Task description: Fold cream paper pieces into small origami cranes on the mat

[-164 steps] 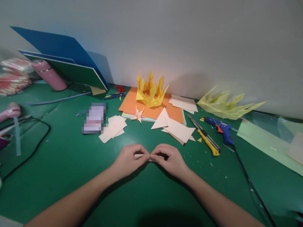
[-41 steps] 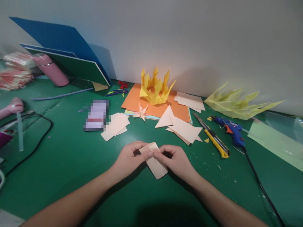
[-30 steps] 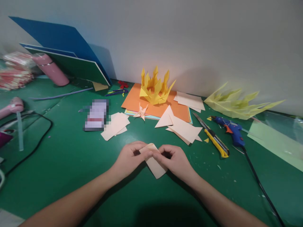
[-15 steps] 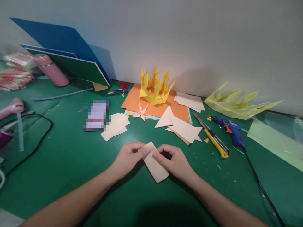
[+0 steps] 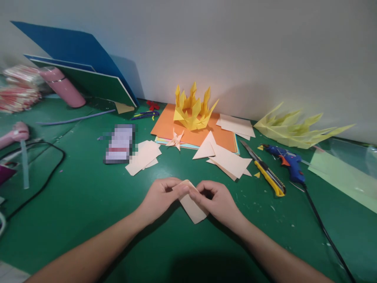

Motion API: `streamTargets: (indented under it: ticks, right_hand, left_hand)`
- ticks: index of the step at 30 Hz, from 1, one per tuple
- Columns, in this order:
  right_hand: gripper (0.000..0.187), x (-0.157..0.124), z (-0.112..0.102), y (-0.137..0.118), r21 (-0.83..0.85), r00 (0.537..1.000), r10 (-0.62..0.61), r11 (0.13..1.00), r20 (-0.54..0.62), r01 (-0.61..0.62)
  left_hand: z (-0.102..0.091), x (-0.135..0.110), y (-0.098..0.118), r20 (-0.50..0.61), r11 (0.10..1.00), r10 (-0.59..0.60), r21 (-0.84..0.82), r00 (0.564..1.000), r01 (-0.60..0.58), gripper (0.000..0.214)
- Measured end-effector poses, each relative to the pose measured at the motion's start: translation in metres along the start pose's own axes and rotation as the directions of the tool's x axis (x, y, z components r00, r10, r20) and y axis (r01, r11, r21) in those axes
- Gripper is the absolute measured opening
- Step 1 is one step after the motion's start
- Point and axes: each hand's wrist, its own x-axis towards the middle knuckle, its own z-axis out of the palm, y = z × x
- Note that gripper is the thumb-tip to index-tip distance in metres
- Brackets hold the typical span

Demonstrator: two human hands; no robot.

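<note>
Part-folded pale paper (image 5: 193,209), one: is slanting between both hands at the near middle of the green table (image 5: 88,188); folding is seemingly under way, with no finished shape showing. Left hand (image 5: 162,197): is pinching its upper left edge. Right hand (image 5: 217,197): is pinching its right side, thumb uppermost. Pale folded figure (image 5: 176,140), one: is lying beyond, apparently complete. Folded triangle (image 5: 204,147), one: is overlapping flat pale sheets (image 5: 229,161), which are seemingly awaiting folds. Yellow crown (image 5: 193,118), one: is standing on orange paper (image 5: 165,125).
</note>
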Motion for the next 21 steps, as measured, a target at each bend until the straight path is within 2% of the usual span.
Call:
streamTargets:
  ticks: [8,15,21]
  right_hand:
    - [0.029,-0.0008,0.0005,0.0030,0.022,1.000,-0.019,1.000,0.002,0.019]
    - [0.024,0.0007,-0.0010,0.0016,0.167,0.999,-0.040,0.985,-0.030,0.044]
    - [0.022,0.0015,-0.0015,0.0035,0.165,0.998,-0.066,0.984,-0.007,0.066]
  left_hand:
    - [0.0013,0.0012,0.0027,-0.024,1.000,0.016,0.018,1.000,-0.016,0.031]
    - [0.0049,-0.0001,0.0028,0.029,0.998,-0.056,-0.004,0.998,0.056,0.036]
    - [0.0074,-0.0004,0.0023,0.063,0.999,-0.046,0.018,0.997,0.045,0.037]
